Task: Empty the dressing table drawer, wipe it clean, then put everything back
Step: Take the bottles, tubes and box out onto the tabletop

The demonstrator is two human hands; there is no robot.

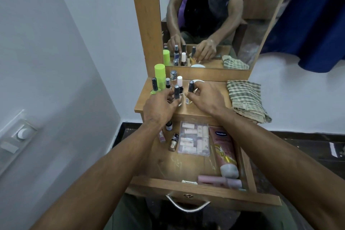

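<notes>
The wooden drawer (203,191) is pulled out below me. Inside lie a clear case of small pale items (194,141), a pink Vaseline tube (225,150), a pink bottle (220,181) along the front wall and small nail polish bottles (173,142). On the table top (212,110), my left hand (160,106) grips a dark-capped bottle (176,92). My right hand (205,97) holds another dark-capped bottle (191,87) standing upright beside it. More small bottles and a green-capped spray can (160,74) stand at the back left of the top.
A folded striped cloth (246,99) lies on the table's right side. A mirror (209,18) in a wooden frame rises behind the bottles. A white wall with a switch plate (20,134) is on the left; a blue curtain (317,15) hangs at the right.
</notes>
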